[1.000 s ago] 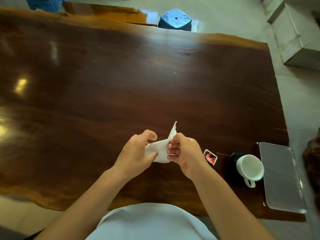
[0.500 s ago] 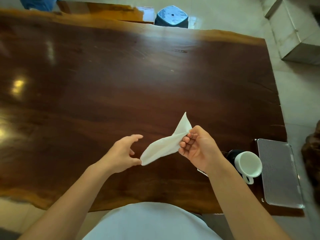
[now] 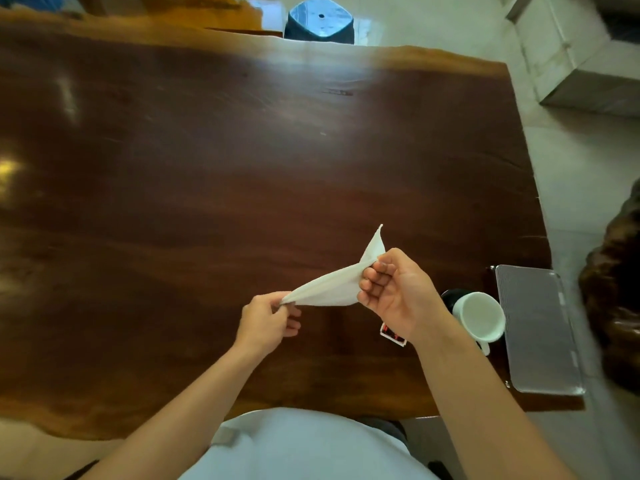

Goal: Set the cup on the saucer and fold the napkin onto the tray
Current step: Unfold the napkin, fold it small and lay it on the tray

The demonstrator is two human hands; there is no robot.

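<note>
Above glossy wood, hands [image 3: 266, 323] pinch napkin [image 3: 332, 287] (soft, pointed).

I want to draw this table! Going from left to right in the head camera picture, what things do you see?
left hand → napkin → right hand → white cup → silver tray

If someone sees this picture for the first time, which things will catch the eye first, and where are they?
First the white napkin, stretched in the air between the left hand and the right hand above the near middle of the dark wooden table. Then, near the table's right edge, the white cup on a dark saucer, beside a grey tray.
</note>
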